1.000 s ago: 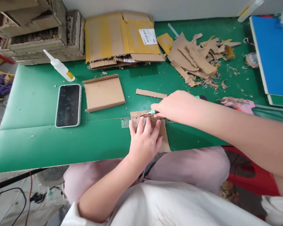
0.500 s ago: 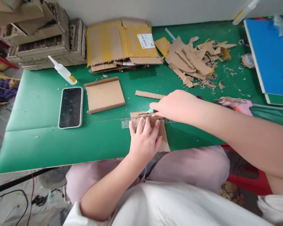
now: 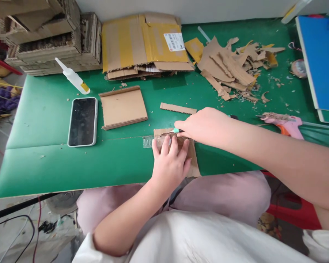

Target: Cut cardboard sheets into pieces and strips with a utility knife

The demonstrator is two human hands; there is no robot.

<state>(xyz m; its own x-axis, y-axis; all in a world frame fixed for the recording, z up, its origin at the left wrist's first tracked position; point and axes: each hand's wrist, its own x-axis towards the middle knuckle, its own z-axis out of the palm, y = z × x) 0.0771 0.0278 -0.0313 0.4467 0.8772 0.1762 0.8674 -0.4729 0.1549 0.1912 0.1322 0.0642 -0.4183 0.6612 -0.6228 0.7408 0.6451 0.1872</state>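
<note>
My left hand (image 3: 170, 162) lies with its fingers spread, pressing a clear ruler (image 3: 148, 142) onto a small piece of cardboard (image 3: 194, 162) near the table's front edge. In my right hand (image 3: 205, 122) is a craft knife (image 3: 176, 130) with a teal collar, its thin blade pointing left along the ruler's far edge. Most of the knife's handle is hidden by the hand. Just beyond lies a narrow cardboard strip (image 3: 178, 108). A cardboard panel with raised edges (image 3: 124, 107) rests to the left.
On the green table (image 3: 120, 164) are a phone (image 3: 83, 121), a white glue bottle (image 3: 75, 80), a flattened box (image 3: 142, 44) and cardboard scraps (image 3: 230, 69). A pink glue gun (image 3: 283, 122) and blue board (image 3: 323, 65) sit right. Stacked cardboard (image 3: 52, 54) stands back left.
The view has shifted slightly. The blade still lies along the ruler, perhaps moved a little. Both hands keep the same hold.
</note>
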